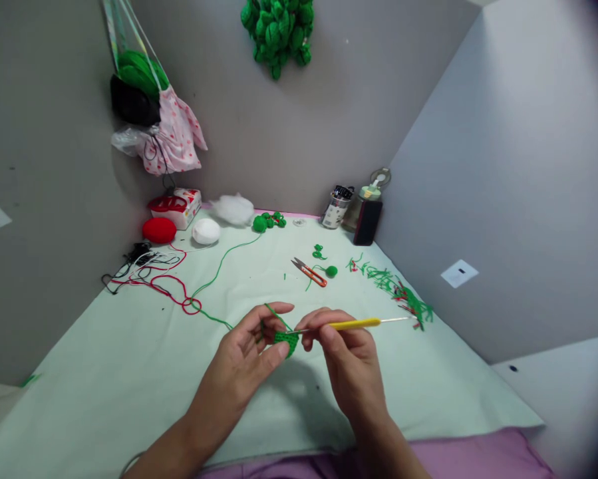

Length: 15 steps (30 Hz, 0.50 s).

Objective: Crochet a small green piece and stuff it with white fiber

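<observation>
My left hand [251, 352] pinches a small green crochet piece [287, 342] between thumb and fingers. Green yarn [213, 318] runs over its raised index finger and trails back across the table to a small green ball [259, 224]. In my right hand [351, 359] is a crochet hook with a yellow handle [356, 324], gripped like a pen. The hook's metal tip meets the top edge of the green piece; whether it is through a stitch is too small to tell. The hook's other metal end points right.
Orange-handled thread snips [309, 272] lie beyond my hands, beside a small green ball [331, 271]. Yarn scraps [393, 286] are strewn at the right. Red yarn [159, 230], white yarn [205, 231] and tangled strands [144, 263] lie left. A black phone [367, 223] leans at the back right.
</observation>
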Tool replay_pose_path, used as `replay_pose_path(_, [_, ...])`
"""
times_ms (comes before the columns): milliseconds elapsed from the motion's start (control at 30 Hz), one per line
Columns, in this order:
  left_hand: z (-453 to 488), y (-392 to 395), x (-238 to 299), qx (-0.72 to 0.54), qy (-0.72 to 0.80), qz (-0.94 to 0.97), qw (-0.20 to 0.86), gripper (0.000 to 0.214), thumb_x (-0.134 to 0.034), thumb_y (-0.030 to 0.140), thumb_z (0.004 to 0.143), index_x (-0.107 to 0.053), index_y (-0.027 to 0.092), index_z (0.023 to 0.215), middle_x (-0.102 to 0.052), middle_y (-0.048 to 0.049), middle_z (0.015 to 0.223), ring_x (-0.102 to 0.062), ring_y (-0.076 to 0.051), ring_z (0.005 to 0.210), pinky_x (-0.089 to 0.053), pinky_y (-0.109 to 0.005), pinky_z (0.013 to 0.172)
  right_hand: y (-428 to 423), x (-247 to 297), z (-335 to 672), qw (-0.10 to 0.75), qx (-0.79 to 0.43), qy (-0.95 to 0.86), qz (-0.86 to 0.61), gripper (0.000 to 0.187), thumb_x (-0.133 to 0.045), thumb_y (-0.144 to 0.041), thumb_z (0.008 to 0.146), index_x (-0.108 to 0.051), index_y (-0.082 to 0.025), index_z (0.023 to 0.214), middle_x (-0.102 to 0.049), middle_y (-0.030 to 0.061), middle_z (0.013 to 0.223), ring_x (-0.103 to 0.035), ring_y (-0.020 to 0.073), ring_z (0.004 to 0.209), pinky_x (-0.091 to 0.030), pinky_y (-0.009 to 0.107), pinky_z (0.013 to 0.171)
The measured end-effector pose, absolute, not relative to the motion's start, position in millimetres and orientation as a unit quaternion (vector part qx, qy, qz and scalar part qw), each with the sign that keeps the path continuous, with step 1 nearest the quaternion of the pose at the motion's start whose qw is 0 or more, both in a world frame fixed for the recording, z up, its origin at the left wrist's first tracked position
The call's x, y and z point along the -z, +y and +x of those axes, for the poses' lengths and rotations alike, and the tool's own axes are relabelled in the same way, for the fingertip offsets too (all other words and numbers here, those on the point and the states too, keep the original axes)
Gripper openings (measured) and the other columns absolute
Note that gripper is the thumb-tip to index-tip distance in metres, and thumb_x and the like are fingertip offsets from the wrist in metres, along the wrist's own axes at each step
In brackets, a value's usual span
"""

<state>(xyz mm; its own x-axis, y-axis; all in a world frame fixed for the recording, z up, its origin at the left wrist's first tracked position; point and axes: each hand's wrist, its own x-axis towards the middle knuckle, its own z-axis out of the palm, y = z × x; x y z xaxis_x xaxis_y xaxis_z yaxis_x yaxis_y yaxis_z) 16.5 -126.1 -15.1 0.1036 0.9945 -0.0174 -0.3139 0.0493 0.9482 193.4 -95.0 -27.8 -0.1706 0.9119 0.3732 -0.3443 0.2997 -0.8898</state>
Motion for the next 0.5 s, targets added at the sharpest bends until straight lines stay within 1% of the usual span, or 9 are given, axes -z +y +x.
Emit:
replay_pose_path(133, [16,-128,17,-0.531,0.399,0.438,0.606,0.034,-0.078,0.036,0.091,-0.073,0.03,0.125,-0.062,-0.0011,0.099,-0.06,-0.019,0.099,-0.049,-0.029,0.092,-93,27,193,0.583,-0.548,-0.546,-0.248,0.019,-0.063,-0.033,0.105,-0.079,-0.026,0.098,-0.076,0.0009,0.091,-0.067,0.0115,0.076,-0.055,0.024,0.073])
replay_pose_path(200, [17,-129,17,-0.535,0.404,0.438,0.599,0.035,-0.077,0.036,0.091,-0.073,0.029,0.125,-0.062,-0.0015,0.098,-0.06,-0.02,0.098,-0.05,-0.03,0.093,-94,26,194,0.578,-0.524,-0.573,-0.253,0.02,-0.061,-0.032,0.106,-0.078,-0.025,0.097,-0.075,0.001,0.09,-0.067,0.012,0.077,-0.055,0.025,0.075])
replay_pose_path(267, [18,-129,17,-0.541,0.414,0.441,0.585,0.035,-0.078,0.034,0.09,-0.073,0.028,0.124,-0.062,-0.0014,0.096,-0.061,-0.02,0.097,-0.05,-0.031,0.093,-98,23,195,0.579,-0.466,-0.615,-0.263,0.02,-0.058,-0.028,0.107,-0.077,-0.025,0.099,-0.075,0.0015,0.091,-0.067,0.0126,0.079,-0.056,0.025,0.076])
replay_pose_path(400, [20,-127,17,-0.539,0.447,0.461,0.546,0.032,-0.077,0.03,0.088,-0.073,0.027,0.119,-0.062,-0.0005,0.093,-0.061,-0.019,0.095,-0.05,-0.031,0.093,-105,16,197,0.556,-0.316,-0.723,-0.26,0.02,-0.055,-0.015,0.106,-0.073,-0.022,0.106,-0.076,0.0048,0.097,-0.07,0.0158,0.092,-0.057,0.028,0.081])
replay_pose_path(500, [23,-127,17,-0.551,0.473,0.476,0.496,0.027,-0.076,0.027,0.085,-0.075,0.027,0.112,-0.063,0.0003,0.091,-0.062,-0.018,0.094,-0.05,-0.03,0.093,-108,14,199,0.529,-0.232,-0.778,-0.248,0.023,-0.053,-0.007,0.103,-0.07,-0.021,0.111,-0.075,0.0059,0.097,-0.071,0.0172,0.093,-0.057,0.03,0.081])
